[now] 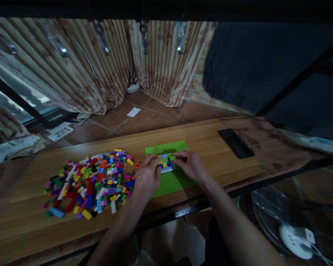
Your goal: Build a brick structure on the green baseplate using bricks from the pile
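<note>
A small structure of toy bricks (164, 164) in white, blue, yellow and green stands on a green studded baseplate (172, 184). At the structure's left end, my left hand (148, 176) is closed, thumb and bent fingers against its edge; the fingertips are partly hidden. From the other side, my right hand (192, 166) pinches a green toy brick (172, 157) at the structure's top right corner. Whether that brick is pressed fully down I cannot tell.
Loose toy bricks (100, 177) of many colours lie heaped on the wooden table (199, 144) to the left. A black phone-like slab (235, 143) rests at the right. Below the right edge, a white power strip (295, 240) sits on a round dark object.
</note>
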Motion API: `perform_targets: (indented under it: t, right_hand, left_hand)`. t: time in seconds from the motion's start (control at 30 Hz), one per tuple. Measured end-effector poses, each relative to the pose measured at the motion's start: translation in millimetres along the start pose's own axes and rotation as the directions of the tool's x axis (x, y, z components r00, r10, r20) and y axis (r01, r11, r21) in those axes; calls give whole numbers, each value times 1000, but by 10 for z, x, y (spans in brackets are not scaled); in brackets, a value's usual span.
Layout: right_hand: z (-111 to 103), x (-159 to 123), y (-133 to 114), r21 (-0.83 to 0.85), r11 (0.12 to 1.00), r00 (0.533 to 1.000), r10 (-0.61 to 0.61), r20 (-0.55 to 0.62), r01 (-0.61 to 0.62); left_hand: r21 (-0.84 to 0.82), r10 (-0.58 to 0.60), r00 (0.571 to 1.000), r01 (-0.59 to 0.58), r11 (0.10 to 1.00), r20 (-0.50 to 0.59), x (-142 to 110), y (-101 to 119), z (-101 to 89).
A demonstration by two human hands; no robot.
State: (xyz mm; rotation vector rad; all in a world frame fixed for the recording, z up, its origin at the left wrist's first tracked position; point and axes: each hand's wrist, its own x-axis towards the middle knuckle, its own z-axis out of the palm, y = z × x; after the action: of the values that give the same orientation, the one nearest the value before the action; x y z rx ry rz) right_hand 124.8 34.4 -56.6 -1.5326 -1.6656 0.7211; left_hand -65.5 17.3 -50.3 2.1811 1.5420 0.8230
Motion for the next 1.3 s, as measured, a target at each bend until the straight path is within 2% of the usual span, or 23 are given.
perform_targets:
  t: [0.4,0.6,0.97,1.13,1.3]
  right_hand:
    - [-25,-7,11,-77,997,1000,-12,-10,11]
    - [16,-11,52,-60,998,1000,-26,-3,26]
    - [16,10,52,37,998,998,60,-4,-60]
    - [47,54,70,33,996,996,89,-16,-89]
    - [111,108,123,66,987,989,150,-18,-148]
  left_hand:
    - [10,-11,1000,10,1000,2,-14,-5,2]
    - [23,8,1000,-8,1000,-12,-22,8,14]
    - [65,12,1000,-13,998,13,-52,6,48]
    - [128,80,997,-80,989,7,-66,47,70]
    - [240,121,992,-128,962,46,-93,150,106]
